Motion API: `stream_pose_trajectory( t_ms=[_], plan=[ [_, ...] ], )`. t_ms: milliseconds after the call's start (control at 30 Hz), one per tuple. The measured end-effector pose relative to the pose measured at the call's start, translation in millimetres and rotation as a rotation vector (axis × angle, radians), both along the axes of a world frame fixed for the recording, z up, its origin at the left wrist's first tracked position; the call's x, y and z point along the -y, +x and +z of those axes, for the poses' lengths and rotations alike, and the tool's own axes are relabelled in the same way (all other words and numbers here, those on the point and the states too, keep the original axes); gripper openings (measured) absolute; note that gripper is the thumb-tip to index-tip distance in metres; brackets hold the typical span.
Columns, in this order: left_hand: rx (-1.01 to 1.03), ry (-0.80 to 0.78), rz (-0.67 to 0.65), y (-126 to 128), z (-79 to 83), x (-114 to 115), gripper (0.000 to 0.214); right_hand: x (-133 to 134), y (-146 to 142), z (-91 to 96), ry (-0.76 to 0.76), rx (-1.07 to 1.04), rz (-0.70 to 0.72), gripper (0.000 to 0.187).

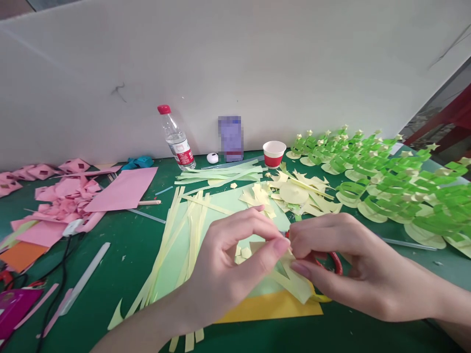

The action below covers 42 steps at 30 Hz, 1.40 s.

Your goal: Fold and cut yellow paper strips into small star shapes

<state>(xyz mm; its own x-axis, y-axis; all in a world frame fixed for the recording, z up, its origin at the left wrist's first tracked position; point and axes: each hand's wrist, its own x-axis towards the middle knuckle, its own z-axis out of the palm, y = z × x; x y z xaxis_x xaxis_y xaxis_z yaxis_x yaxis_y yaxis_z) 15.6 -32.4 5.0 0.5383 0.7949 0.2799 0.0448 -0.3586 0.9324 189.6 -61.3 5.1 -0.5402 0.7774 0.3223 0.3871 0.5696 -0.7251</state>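
Fingertips nearly meeting, my left hand (228,260) and my right hand (356,269) are over the middle of the table. Thumb and index finger are pinched together on each hand, around something too small and hidden to name. Under them are pale yellow paper pieces (300,284) and a few small folded paper bits (243,252). A red scissors handle (336,264) shows partly behind my right hand. Long pale yellow paper strips (198,225) lie left of my left hand, on a light green sheet (224,202). A golden-yellow sheet (268,309) is nearest me.
A water bottle (176,139), white earbud case (212,158), blurred purple phone-like object (231,139) and paper cup (274,154) stand along the wall. Green spiral paper trees (386,186) crowd the right. Pink paper pieces (66,193), a glue stick (85,278) and a black cable (62,279) are left.
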Motion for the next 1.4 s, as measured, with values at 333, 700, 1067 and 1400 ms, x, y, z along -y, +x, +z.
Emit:
stream_pose_trajectory(
  t_ms=[333, 700, 1067, 1400],
  plan=[
    [-0.066, 0.084, -0.042, -3, -1.5, -2, 0.018, -2, 5, 7.7, -0.227, 0.074, 0.028, 0.024],
    [-0.162, 0.123, -0.197, -4, -5.2, -3, 0.017, -3, 12, -5.4, -0.332, 0.114, -0.007, 0.034],
    [-0.251, 0.235, -0.384, -3, -4.9, -13, 0.022, -8, 2, 2.6, -0.430, 0.013, 0.118, 0.029],
    [-0.248, 0.084, -0.275, -5, -7.3, -15, 0.027, -6, 1, 6.9, -0.512, -0.081, -0.048, 0.030]
  ],
)
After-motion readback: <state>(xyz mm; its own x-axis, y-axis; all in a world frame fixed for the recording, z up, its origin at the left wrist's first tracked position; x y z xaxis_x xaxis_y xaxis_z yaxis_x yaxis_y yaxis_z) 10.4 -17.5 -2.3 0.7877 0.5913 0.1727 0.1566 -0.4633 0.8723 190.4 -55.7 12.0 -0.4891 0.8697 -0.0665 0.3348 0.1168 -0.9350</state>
